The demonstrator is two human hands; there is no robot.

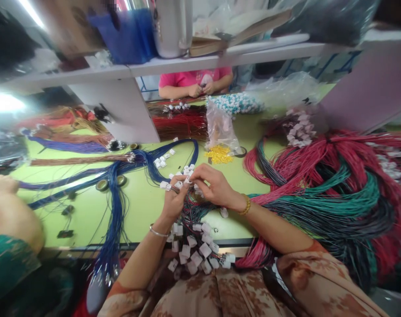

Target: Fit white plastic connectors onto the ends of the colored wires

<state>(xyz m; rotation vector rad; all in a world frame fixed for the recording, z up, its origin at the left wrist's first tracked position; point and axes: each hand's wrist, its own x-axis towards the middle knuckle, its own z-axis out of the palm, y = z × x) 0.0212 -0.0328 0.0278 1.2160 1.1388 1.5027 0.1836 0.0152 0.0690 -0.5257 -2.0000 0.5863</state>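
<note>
My left hand point(174, 197), with a bracelet at its wrist, is closed around wires that end in white plastic connectors point(165, 186). My right hand point(214, 185) pinches at one white connector point(187, 179) just above the left fingers; the fine detail between the fingertips is too small to make out. Under my hands dark, red and green wires run down over the table edge. They end in a cluster of white connectors point(195, 253) hanging at my lap. More white connectors point(163, 159) lie on the table just beyond my left hand.
Yellow small parts point(219, 154) lie beside a plastic bag point(222, 127). Red, green and black wire bundles point(332, 198) fill the right side; blue wires point(114, 198) hang over the edge at left. A co-worker's arm point(12, 211) is at far left. A shelf point(200, 64) crosses above; another person point(195, 83) sits opposite.
</note>
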